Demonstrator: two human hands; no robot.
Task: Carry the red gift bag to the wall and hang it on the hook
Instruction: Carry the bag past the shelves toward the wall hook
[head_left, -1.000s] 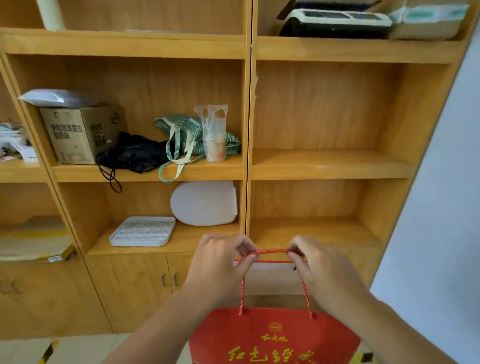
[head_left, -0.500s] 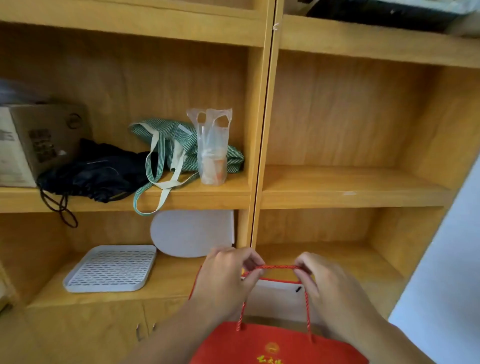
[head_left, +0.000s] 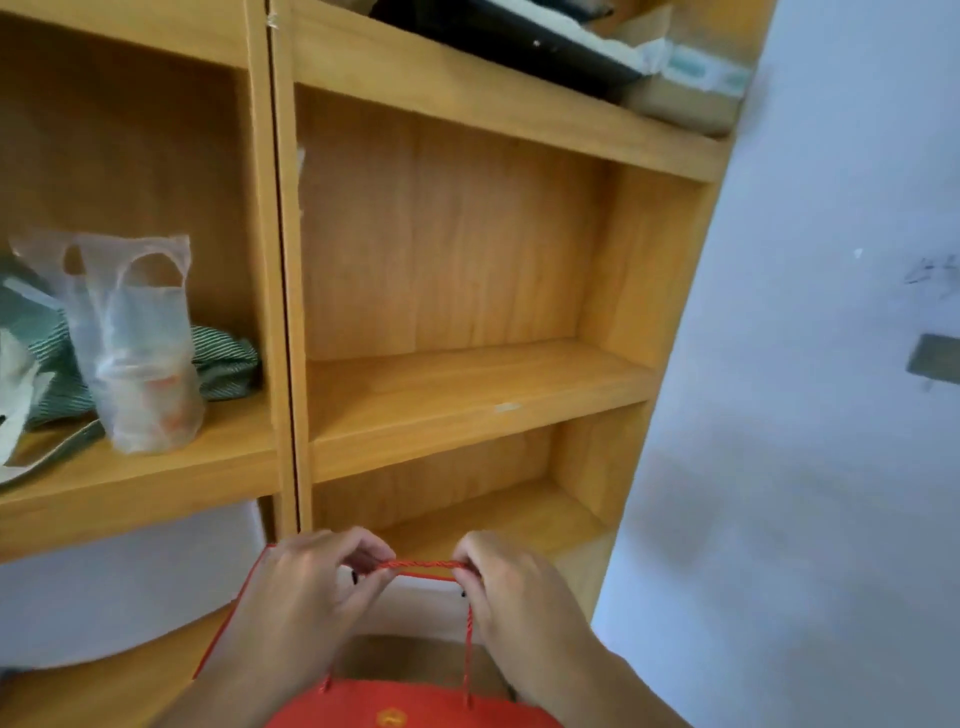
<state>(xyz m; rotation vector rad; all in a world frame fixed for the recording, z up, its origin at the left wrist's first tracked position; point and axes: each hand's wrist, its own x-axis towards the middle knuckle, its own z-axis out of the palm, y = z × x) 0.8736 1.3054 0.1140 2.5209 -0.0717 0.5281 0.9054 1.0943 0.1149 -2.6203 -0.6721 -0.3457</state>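
At the far left of the frame a green striped cloth bag (head_left: 223, 364) lies on a shelf (head_left: 156, 483), partly cut off by the edge. Just in front of it stands a clear plastic bag (head_left: 140, 353) with its handles upright and something orange and white inside, too blurred to name. Below that shelf, at lower left, a white rounded object (head_left: 119, 587) leans in the next compartment.

A wooden upright (head_left: 283, 260) divides the shelving near the centre-left. To its right the middle compartment (head_left: 457, 234) shows only bare wood.

At bottom centre the left hand (head_left: 306, 597) and the right hand (head_left: 514, 592) are raised side by side, each pinching one end of a red cord handle (head_left: 426, 565) pulled taut and level between them. The cord runs down from the hands to the red bag (head_left: 410, 709), which hangs below them at the bottom edge; its mouth is open.

At upper right, a dark flat object (head_left: 519, 36) and a cardboard box (head_left: 685, 88) sit on the top shelf. The right side of the frame is a pale wall (head_left: 831, 467), with a small grey fitting (head_left: 935, 358) at the right edge, too blurred to identify.
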